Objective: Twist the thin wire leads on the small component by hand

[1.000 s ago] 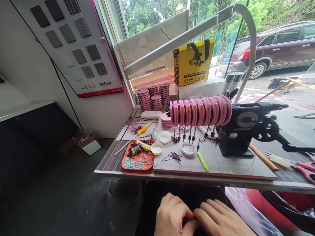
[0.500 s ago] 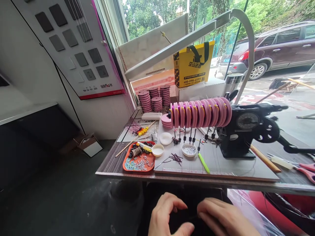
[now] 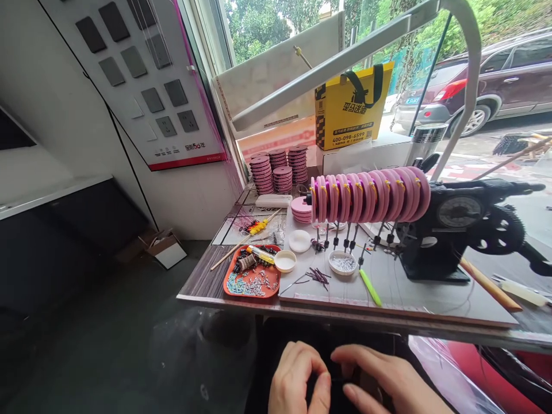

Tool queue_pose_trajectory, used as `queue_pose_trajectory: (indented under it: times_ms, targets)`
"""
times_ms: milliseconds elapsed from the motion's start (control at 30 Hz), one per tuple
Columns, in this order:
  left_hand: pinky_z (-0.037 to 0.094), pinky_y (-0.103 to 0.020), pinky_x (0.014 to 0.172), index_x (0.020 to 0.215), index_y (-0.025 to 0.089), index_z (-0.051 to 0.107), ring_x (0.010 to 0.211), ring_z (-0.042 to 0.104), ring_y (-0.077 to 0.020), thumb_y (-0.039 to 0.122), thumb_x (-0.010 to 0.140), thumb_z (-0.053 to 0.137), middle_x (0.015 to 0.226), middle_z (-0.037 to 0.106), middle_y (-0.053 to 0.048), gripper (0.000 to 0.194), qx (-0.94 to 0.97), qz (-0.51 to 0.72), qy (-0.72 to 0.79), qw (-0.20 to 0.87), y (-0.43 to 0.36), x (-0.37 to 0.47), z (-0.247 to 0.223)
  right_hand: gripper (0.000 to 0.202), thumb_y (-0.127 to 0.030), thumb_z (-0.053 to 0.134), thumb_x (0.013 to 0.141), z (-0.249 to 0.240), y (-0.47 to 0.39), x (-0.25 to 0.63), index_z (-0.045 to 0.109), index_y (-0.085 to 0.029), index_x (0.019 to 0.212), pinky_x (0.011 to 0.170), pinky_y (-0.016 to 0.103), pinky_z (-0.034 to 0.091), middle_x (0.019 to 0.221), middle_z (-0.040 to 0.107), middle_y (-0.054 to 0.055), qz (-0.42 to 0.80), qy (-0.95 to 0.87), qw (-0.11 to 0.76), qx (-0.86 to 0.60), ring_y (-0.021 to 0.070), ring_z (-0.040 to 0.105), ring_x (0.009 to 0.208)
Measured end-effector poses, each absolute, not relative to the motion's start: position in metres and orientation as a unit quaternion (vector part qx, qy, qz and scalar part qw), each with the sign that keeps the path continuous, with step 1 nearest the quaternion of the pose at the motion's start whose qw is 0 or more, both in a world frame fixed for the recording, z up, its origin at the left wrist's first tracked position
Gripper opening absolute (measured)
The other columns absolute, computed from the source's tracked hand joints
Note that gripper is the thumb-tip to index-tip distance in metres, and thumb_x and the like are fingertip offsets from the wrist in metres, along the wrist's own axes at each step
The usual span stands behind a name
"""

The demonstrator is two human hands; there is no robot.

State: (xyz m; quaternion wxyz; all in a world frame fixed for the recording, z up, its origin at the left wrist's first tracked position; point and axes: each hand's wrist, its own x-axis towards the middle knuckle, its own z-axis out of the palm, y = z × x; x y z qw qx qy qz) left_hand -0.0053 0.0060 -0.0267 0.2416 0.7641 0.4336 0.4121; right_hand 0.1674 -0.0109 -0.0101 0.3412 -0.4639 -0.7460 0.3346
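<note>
My left hand point(image 3: 297, 376) and my right hand point(image 3: 388, 382) are low in the view, below the front edge of the wooden table point(image 3: 202, 282), over dark cloth on my lap. Their fingertips come close together, curled, as if pinching something small; what lies between them is too small and dark to make out. On the table above stands a black hand-crank winder point(image 3: 457, 230) carrying a row of pink spools point(image 3: 371, 195). Both hands are well clear of it.
An orange tray point(image 3: 252, 282) holds small metal parts. Nearby are small white dishes point(image 3: 342, 263), a green tool point(image 3: 371, 287), stacked pink spools point(image 3: 280, 169), a yellow bag point(image 3: 351, 109) and a lamp arm point(image 3: 345, 57). A cardboard box point(image 3: 166, 250) lies on the floor at left.
The view has shifted so the table sits further right. My fingers parted from a tight touch, then curled close together again over my lap.
</note>
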Motion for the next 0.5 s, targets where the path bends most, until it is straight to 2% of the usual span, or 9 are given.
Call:
queue_pose_trajectory:
  times_ms: [133,333,433,500]
  targets:
    - [0.039,-0.026,0.056,0.064,0.022,0.046,0.058,0.050,-0.0153,0.041,0.091,0.038,0.063,0.056,-0.001,0.034,0.751,0.422,0.443,0.247,0.006,-0.010,-0.028,0.018,-0.021,0.043,0.088,-0.004,-0.005,0.159,0.057,-0.021,0.076,0.053,0.017,0.043,0.068,0.062,-0.001,0.321,-0.757,0.341,-0.456,0.0108,0.058,0.056]
    - [0.039,-0.026,0.058,0.068,0.022,0.049,0.062,0.052,-0.0153,0.044,0.092,0.034,0.067,0.056,0.000,0.036,0.733,0.410,0.461,0.286,0.007,-0.014,-0.024,0.020,-0.023,0.043,0.088,0.003,-0.003,0.155,0.055,-0.019,0.073,0.050,0.016,0.042,0.064,0.060,-0.001,0.342,-0.738,0.334,-0.476,0.0109,0.055,0.054]
    - [0.039,-0.027,0.058,0.072,0.023,0.051,0.062,0.053,-0.0162,0.051,0.092,0.027,0.068,0.058,-0.001,0.042,0.758,0.396,0.460,0.240,0.006,-0.011,-0.024,0.022,-0.025,0.042,0.089,0.003,-0.003,0.153,0.055,-0.019,0.072,0.050,0.016,0.042,0.063,0.060,-0.001,0.355,-0.733,0.325,-0.480,0.0108,0.055,0.053]
    - [0.038,-0.028,0.059,0.071,0.023,0.049,0.063,0.053,-0.0168,0.049,0.093,0.028,0.068,0.058,-0.001,0.040,0.775,0.383,0.464,0.191,0.005,-0.009,-0.026,0.022,-0.025,0.042,0.089,0.002,-0.003,0.152,0.054,-0.019,0.072,0.051,0.015,0.043,0.064,0.060,-0.001,0.355,-0.735,0.326,-0.477,0.0106,0.055,0.054]
